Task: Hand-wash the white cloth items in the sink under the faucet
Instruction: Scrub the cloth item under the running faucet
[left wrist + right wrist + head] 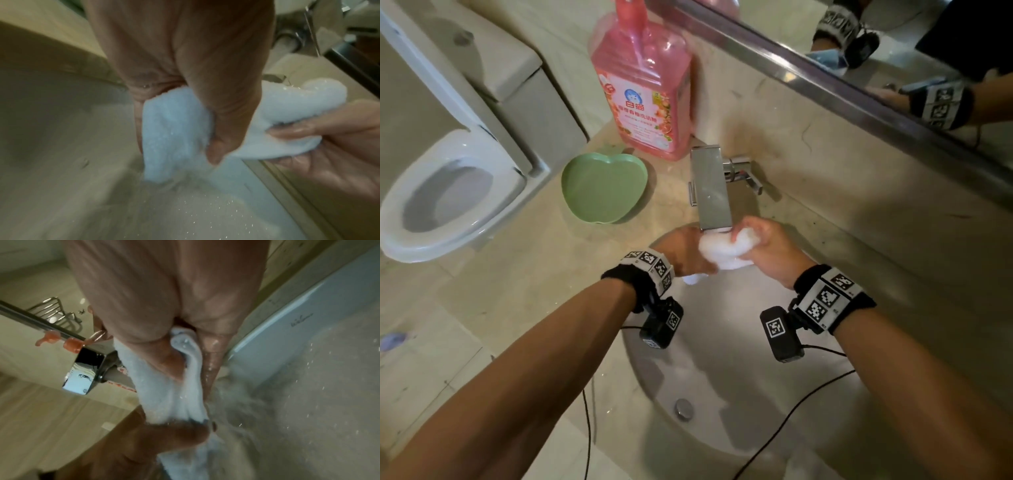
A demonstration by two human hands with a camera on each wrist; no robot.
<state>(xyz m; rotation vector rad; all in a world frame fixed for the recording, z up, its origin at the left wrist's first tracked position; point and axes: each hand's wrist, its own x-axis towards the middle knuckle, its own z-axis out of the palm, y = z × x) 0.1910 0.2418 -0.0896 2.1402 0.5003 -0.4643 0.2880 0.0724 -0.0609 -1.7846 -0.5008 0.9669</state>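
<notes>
Both hands' fingers curled round white cloth (pixel 726 248) under faucet (pixel 710 192) | wrist views only: water spray (pixel 236 399)

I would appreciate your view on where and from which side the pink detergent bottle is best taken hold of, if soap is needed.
Grip the pink detergent bottle around its wide body, probably from the front right, the side facing the faucet. It stands upright on the counter with its back near the wall, and the green apple-shaped dish lies in front of it to the left. Both hands hold the white cloth, so one must first let go.
</notes>
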